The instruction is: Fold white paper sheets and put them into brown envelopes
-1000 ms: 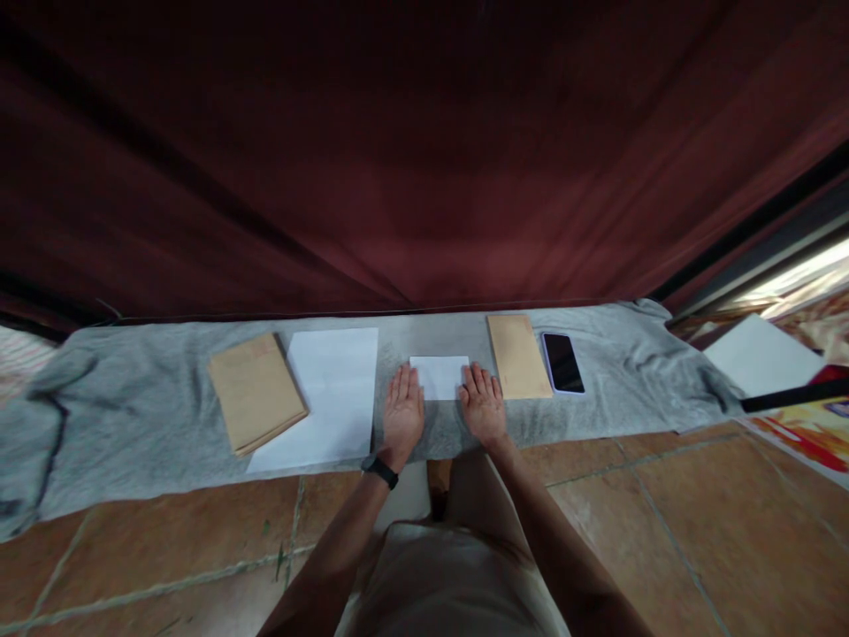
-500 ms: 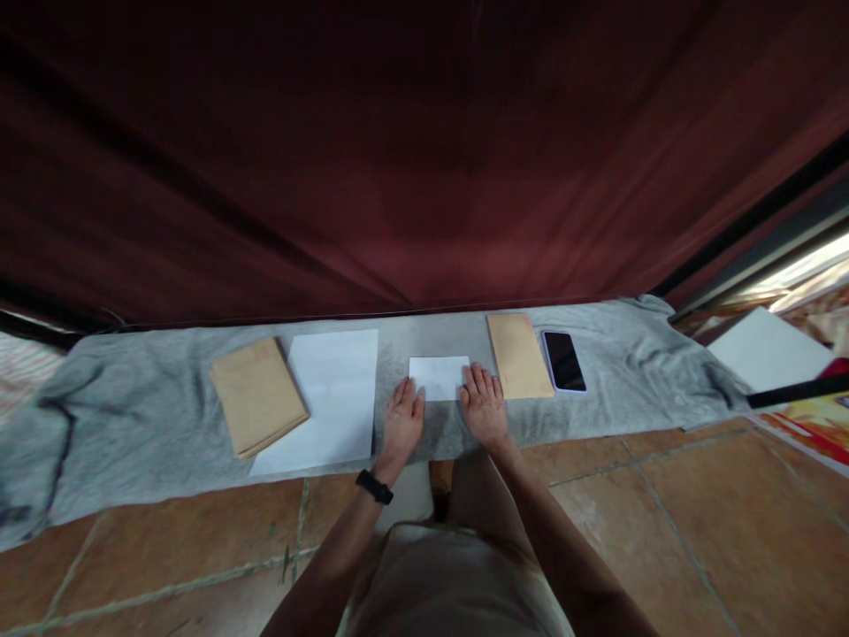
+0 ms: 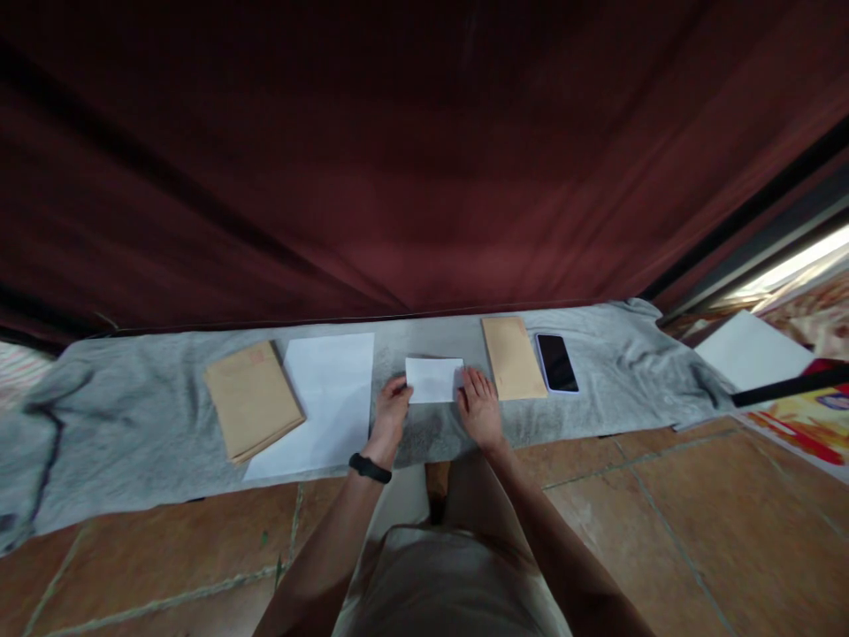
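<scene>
A folded sheet of white paper (image 3: 433,380) lies crosswise in front of me on a grey cloth, with a thin dark shadow along its far edge. My left hand (image 3: 390,411) grips its left edge, thumb on top and the other fingers curled beneath. At the right edge, my right hand (image 3: 480,411) has its thumb and fingers on the paper's margin, the fingers fairly straight and close together. Just right of that hand is a single brown envelope (image 3: 514,358). Left of my left hand lies a larger white sheet (image 3: 335,389), partly under a stack of brown envelopes (image 3: 253,398).
A phone (image 3: 558,363) with a dark screen lies right of the single envelope. The grey cloth (image 3: 146,416) covers a long narrow surface. Behind it hangs a dark red curtain (image 3: 411,195). A white panel (image 3: 754,351) and a black bar (image 3: 789,387) stand at far right, above the tiled floor (image 3: 630,531).
My left hand has gone from lying flat beside the folded paper to curling round its left edge. My right hand has stayed at the right edge. The whole view has shifted slightly.
</scene>
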The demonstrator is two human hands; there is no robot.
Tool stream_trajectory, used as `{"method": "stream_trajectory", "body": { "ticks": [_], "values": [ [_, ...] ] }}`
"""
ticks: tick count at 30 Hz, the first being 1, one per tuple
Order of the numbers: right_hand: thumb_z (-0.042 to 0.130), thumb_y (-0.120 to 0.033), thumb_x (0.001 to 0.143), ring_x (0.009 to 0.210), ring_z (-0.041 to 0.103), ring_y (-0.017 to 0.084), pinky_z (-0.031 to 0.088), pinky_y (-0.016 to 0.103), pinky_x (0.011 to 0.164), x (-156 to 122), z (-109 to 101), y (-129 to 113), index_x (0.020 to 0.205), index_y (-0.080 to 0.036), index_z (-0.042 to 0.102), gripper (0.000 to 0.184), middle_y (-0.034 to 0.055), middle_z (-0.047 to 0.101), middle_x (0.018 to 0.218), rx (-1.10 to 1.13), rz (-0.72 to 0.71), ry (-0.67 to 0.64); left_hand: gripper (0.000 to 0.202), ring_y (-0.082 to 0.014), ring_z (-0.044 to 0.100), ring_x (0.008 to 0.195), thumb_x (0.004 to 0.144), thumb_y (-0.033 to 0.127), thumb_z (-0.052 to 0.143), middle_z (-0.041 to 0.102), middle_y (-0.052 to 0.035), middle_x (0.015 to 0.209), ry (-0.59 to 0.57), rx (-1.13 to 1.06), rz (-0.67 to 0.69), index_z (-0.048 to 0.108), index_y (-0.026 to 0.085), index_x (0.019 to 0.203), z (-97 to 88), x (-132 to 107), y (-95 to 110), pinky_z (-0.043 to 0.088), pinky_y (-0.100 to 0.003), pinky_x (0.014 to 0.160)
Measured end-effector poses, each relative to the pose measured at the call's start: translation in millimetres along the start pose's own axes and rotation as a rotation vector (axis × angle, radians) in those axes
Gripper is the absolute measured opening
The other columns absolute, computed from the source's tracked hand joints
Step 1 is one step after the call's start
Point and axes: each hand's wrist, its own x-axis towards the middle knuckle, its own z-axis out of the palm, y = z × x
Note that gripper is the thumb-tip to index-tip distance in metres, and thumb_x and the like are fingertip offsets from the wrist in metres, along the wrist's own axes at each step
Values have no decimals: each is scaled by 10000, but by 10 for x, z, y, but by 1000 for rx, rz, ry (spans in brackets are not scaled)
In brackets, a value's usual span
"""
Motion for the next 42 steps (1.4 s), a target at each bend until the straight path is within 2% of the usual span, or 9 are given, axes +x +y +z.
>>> {"method": "stream_trajectory", "body": {
  "ticks": [5,8,12,15,18,23,28,37,42],
  "values": [
    [448,-301,988,1505,329,239,282,485,1244,-5,-150,-280,1575,-158,342,613,104,390,1612,216,-164,-60,308,-140,603,657,734,321,678,675,-12,780,-97,-45,7,696,173,1003,101,-215,301,470,-256,599],
    [356,-234,1000,1440,438,210,337,438,1224,95,-229,-479,1497,-166,473,515,99,500,1536,489,2,6,361,-167,655,781,798,408,670,705,-39,890,-175,-60,61,682,184,1081,139,-339,490,512,-277,686],
    [381,-415,1032,1155,675,235,556,418,991,279,-305,-650,1268,-178,627,415,112,714,1244,1049,364,120,445,-204,658,1086,887,470,602,690,-100,1210,-99,-114,24,626,195,1236,93,-365,520,536,-303,835],
    [419,-531,1006,1056,718,241,602,411,890,334,-292,-720,1157,-199,634,423,93,754,1107,1357,502,177,479,-207,684,1046,855,430,651,703,-115,1202,-122,-134,-141,600,186,1264,50,-336,365,555,-317,820],
    [480,-580,966,1044,728,240,607,413,893,263,-192,-732,1088,-218,628,410,92,754,1095,1468,549,165,494,-199,711,920,784,378,713,734,-101,1121,-230,-179,-161,622,185,1229,63,-326,175,568,-313,760],
    [623,-506,883,918,740,225,617,379,800,9,22,-519,1020,-218,609,320,85,753,1027,1436,731,145,580,-195,705,776,700,265,732,760,-46,944,-217,-98,-58,610,183,1261,17,-218,-19,557,-318,707],
    [587,-450,863,916,715,241,603,411,800,-157,42,-160,1155,-190,609,392,91,733,1033,1254,774,217,648,-197,672,697,718,164,666,708,3,757,-141,252,0,562,156,1357,-172,-65,-122,536,-326,691],
    [401,-183,964,1369,506,245,425,459,1145,-203,-56,-233,1428,-204,561,491,113,551,1482,334,25,14,656,-222,666,680,825,205,614,713,-30,774,-184,599,137,481,155,1465,-215,-208,-171,508,-330,689],
    [404,-273,1031,1465,399,262,338,471,1203,-181,46,-359,1491,-146,490,485,126,452,1572,53,-91,-118,665,-247,698,747,882,255,603,732,-64,824,-185,737,127,416,126,1508,-251,-244,-135,531,-343,724]
  ]
}}
